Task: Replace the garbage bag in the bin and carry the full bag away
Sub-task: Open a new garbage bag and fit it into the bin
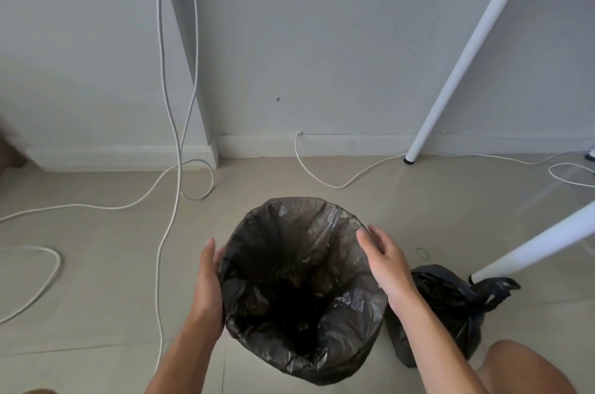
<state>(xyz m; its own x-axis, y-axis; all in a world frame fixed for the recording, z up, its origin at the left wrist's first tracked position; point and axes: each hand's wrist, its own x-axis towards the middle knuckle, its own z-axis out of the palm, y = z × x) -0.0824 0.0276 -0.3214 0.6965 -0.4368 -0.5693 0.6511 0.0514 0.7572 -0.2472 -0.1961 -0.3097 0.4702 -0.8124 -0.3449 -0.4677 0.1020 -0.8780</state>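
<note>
A round bin (325, 368) stands on the tiled floor at the lower middle, lined with a thin dark garbage bag (299, 232) folded over its rim. My left hand (207, 284) lies flat against the left side of the rim, fingers extended. My right hand (384, 261) hovers over the right side of the rim, fingers apart, holding nothing. A full black garbage bag (450, 303), tied at the top, sits on the floor just right of the bin, partly hidden behind my right forearm.
White table legs (476, 49) (541, 248) slant down on the right, the nearer one beside the full bag. White cables (174, 123) hang down the wall and loop over the floor to the left and behind. My knee (528, 368) shows at the lower right.
</note>
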